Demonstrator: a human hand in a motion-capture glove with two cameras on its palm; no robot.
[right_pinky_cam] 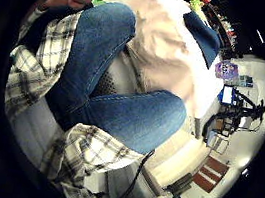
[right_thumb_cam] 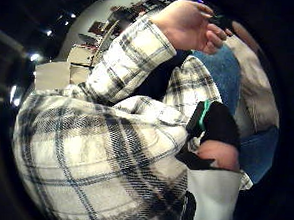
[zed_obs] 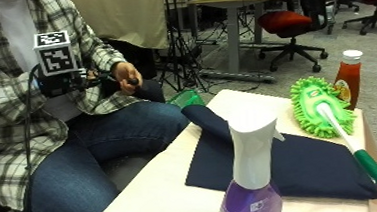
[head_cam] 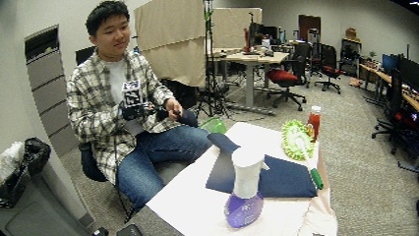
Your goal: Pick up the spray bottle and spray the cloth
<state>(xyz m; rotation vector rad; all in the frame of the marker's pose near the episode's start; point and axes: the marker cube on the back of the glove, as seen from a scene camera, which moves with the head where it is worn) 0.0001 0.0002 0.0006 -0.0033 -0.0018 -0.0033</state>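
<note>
On the worktop (zed_obs: 161, 188): your purple spray bottle with the white trigger head (zed_obs: 250, 182) stands upright at the near edge, just beside the flat navy cloth (zed_obs: 293, 166).
Hand: your black-gloved right hand (zed_obs: 57, 82) sits at your chest, well apart from the bottle.
Grip: mostly hidden; I cannot tell.
Beyond cloth: green fluffy duster (zed_obs: 319, 107), red sauce bottle (zed_obs: 348, 77).

You are in an open office with grey carpet (head_cam: 367, 162) and pale walls (head_cam: 59, 19). A tan fabric screen (head_cam: 169, 39) stands behind you. Beyond it is a light wooden desk (head_cam: 252, 58) with red-seated office chairs (head_cam: 283, 78). A grey filing cabinet (head_cam: 45, 83) stands against the wall beside you.
</note>
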